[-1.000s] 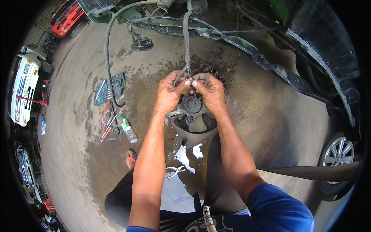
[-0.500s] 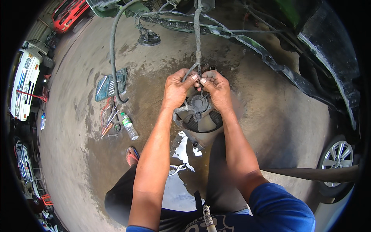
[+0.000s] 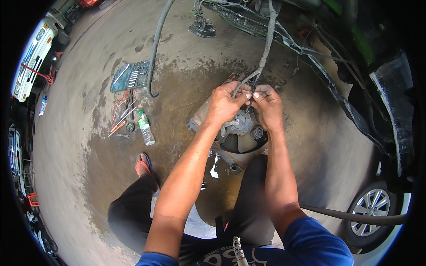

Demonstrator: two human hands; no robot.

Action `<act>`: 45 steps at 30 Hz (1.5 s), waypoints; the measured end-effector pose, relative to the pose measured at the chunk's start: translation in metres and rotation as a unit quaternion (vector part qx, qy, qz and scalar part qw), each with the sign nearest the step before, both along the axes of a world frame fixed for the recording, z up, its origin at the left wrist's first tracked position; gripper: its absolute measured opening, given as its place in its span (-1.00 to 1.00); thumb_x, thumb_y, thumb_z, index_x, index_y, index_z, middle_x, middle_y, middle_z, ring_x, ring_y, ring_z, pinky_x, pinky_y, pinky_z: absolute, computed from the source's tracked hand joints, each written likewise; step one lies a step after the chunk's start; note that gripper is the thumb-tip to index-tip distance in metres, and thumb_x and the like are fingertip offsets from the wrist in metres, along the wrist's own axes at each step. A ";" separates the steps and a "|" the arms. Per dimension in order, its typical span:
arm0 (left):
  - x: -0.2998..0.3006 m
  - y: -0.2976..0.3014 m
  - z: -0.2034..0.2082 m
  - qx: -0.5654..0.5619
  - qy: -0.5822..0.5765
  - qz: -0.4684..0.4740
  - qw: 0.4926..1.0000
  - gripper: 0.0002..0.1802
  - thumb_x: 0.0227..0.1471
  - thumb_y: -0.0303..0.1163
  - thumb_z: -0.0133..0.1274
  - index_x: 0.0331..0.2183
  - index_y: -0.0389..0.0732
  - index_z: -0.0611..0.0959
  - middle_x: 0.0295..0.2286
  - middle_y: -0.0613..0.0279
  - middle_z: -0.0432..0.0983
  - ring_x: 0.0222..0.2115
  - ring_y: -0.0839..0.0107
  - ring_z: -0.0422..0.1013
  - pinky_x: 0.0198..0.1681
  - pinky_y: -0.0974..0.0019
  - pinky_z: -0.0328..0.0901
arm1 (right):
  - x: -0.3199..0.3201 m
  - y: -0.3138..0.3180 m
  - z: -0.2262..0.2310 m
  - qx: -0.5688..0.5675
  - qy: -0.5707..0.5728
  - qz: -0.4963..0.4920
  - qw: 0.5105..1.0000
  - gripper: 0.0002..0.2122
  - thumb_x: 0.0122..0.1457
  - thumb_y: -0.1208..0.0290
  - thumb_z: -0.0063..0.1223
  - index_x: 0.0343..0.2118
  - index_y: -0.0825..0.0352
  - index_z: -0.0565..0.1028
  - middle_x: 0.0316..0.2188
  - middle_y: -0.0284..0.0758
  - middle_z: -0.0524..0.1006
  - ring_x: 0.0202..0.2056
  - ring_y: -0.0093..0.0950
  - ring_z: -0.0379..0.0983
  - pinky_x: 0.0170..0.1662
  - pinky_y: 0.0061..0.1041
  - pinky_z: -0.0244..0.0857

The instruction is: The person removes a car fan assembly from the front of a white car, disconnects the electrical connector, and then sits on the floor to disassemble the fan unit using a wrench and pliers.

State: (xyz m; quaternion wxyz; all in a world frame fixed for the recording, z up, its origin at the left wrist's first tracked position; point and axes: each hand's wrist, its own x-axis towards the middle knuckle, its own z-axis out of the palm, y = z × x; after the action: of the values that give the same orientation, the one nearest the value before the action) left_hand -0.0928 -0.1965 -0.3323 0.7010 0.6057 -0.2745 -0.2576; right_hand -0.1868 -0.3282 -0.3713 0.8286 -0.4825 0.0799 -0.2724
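A grey taped wiring harness hangs down from the vehicle front and splits just above my hands. My left hand is closed, thumb and fingers pinching the dark wires below the split. Close beside it, my right hand pinches the same wires, fingertips almost touching the left ones. What exactly lies between the fingertips is partly hidden. Directly beneath both hands, a dirty radiator fan assembly lies on the wet floor by my knee, its motor partly covered by my hands.
An open blue socket set, several screwdrivers and a plastic water bottle lie on the floor to the left. A grey hose and a horn-like part hang ahead. Bodywork and a wheel stand at right.
The view has shifted, so hands and fan sit farther right in the picture. Both hands stay on the wires; my left hand has turned slightly, and more of the fan's left side shows.
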 end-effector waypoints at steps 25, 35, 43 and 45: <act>0.014 -0.011 -0.002 0.112 -0.132 0.011 0.985 -0.71 0.09 -0.49 0.27 -0.13 -0.33 0.64 -0.33 0.24 0.64 -0.30 0.53 0.52 -0.19 0.36 0.44 | 0.007 0.012 0.021 -0.296 0.120 -0.222 0.921 -0.92 0.19 0.55 0.21 -0.27 0.40 0.59 -0.50 -0.47 0.60 -0.49 -0.78 0.39 -0.41 -0.64 0.34; 0.008 -0.006 0.000 0.076 -0.202 0.036 0.976 -0.74 0.11 -0.33 0.21 -0.21 -0.25 0.57 -0.41 0.01 0.56 -0.35 0.17 0.51 -0.20 0.13 0.38 | 0.005 0.014 0.046 -0.399 0.207 -0.195 0.872 -0.93 0.25 0.52 0.12 -0.30 0.41 0.57 -0.48 -0.46 0.59 -0.40 -0.73 0.40 -0.32 -0.62 0.32; 0.003 -0.009 -0.004 0.129 -0.211 0.085 0.965 -0.74 0.15 -0.33 0.13 -0.21 -0.30 0.52 -0.46 0.06 0.57 -0.43 0.29 0.56 -0.32 0.17 0.41 | -0.002 -0.003 0.047 -0.537 0.189 -0.246 0.784 -0.87 0.21 0.45 0.06 -0.35 0.42 0.42 -0.54 -0.11 0.46 -0.52 -0.29 0.36 -0.37 -0.29 0.30; 0.004 -0.007 -0.005 0.095 -0.134 0.049 0.985 -0.83 0.20 -0.41 0.07 -0.20 -0.28 0.51 -0.41 0.20 0.58 -0.56 0.58 0.43 -0.54 0.41 0.35 | -0.014 -0.016 0.050 -0.411 0.211 -0.299 0.835 -0.88 0.24 0.46 0.03 -0.34 0.41 0.43 -0.55 -0.21 0.48 -0.51 -0.48 0.34 -0.39 -0.39 0.28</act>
State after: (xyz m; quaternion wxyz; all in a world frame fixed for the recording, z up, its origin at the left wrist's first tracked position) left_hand -0.0885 -0.2036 -0.3370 0.6091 0.7111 -0.3102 -0.1647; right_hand -0.2009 -0.3442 -0.3210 0.3952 -0.7773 0.2740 -0.4056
